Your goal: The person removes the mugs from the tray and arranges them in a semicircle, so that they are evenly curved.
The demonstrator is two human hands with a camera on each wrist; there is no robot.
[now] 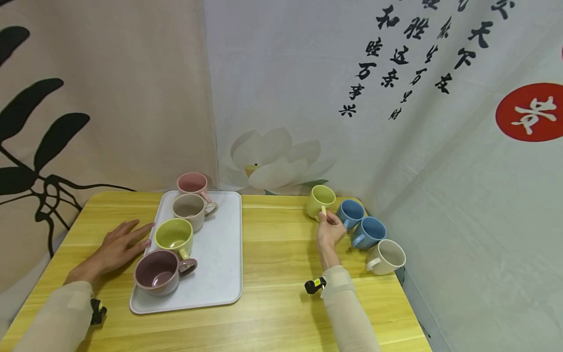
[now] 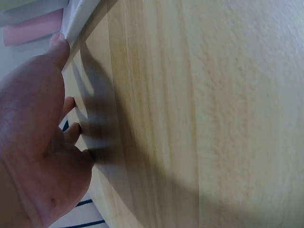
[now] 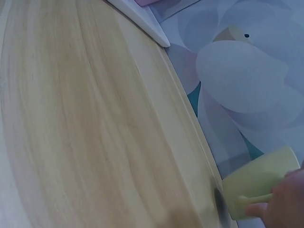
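Note:
At the back right of the table, my right hand (image 1: 331, 231) pinches the handle of a yellow-green mug (image 1: 320, 199). The right wrist view shows that mug (image 3: 259, 178) close over the table's back edge, with fingers at its handle. My left hand (image 1: 118, 247) rests on the table with spread fingers, fingertips right at the left rim of a white tray (image 1: 218, 283). On the tray stand a pink mug (image 1: 192, 183), a beige mug (image 1: 189, 210), another yellow-green mug (image 1: 173, 235) and a purple mug (image 1: 157, 274), in a row along its left side.
Right of my right hand, two blue mugs (image 1: 351, 211) and a cream mug (image 1: 386, 257) stand along the table's right edge. A printed cloth (image 1: 281, 73) hangs behind the wooden table (image 1: 272, 244). Bare wood lies between the tray and the right-hand mugs.

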